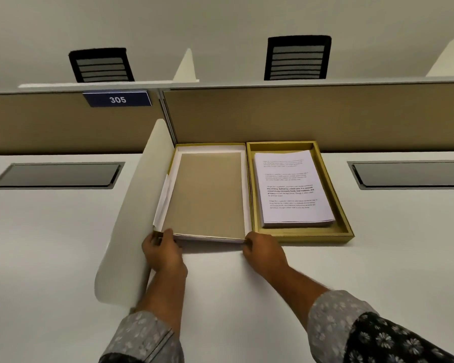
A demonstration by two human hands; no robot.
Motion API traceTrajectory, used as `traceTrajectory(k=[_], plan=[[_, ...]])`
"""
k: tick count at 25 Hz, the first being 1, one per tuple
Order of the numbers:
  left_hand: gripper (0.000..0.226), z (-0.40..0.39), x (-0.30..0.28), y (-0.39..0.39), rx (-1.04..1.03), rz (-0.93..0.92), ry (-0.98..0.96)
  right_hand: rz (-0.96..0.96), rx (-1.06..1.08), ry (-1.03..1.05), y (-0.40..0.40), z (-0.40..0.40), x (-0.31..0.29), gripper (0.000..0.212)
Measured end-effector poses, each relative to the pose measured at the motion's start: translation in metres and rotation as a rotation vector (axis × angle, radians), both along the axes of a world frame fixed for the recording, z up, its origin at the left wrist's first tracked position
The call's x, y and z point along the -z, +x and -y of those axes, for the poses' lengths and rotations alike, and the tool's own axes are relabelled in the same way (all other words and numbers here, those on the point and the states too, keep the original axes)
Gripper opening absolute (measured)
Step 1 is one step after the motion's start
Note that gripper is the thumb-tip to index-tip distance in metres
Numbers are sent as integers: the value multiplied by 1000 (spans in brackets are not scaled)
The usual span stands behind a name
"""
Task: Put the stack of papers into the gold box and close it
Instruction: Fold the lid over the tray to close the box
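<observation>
The gold box (341,205) lies open on the white desk, and the stack of printed papers (292,188) rests flat inside it. Directly to its left lies the box's lid (207,195), upturned, with a brown inner panel and white walls. My left hand (163,250) grips the lid's near left corner. My right hand (264,251) grips the lid's near right corner, close to the gold box's front left corner. The lid's near edge looks slightly raised off the desk.
A white curved divider (131,218) stands right against the lid's left side. A tan partition wall (325,116) runs behind the box. Dark cable hatches (58,175) (414,174) sit in the desk at left and right. Two black chairs are beyond the partition.
</observation>
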State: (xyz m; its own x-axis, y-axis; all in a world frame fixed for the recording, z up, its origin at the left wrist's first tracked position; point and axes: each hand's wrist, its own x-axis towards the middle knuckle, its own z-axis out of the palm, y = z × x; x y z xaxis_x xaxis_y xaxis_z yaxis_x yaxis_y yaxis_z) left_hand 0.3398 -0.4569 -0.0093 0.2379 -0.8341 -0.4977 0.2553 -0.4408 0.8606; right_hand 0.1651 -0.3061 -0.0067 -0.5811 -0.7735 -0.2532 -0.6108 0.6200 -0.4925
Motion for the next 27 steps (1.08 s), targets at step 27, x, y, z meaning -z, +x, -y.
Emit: traceTrajectory(k=[27], plan=[[87,-105,-33,-129,1110,732,-622,1004,592,-838,-109,-57,-137,26]])
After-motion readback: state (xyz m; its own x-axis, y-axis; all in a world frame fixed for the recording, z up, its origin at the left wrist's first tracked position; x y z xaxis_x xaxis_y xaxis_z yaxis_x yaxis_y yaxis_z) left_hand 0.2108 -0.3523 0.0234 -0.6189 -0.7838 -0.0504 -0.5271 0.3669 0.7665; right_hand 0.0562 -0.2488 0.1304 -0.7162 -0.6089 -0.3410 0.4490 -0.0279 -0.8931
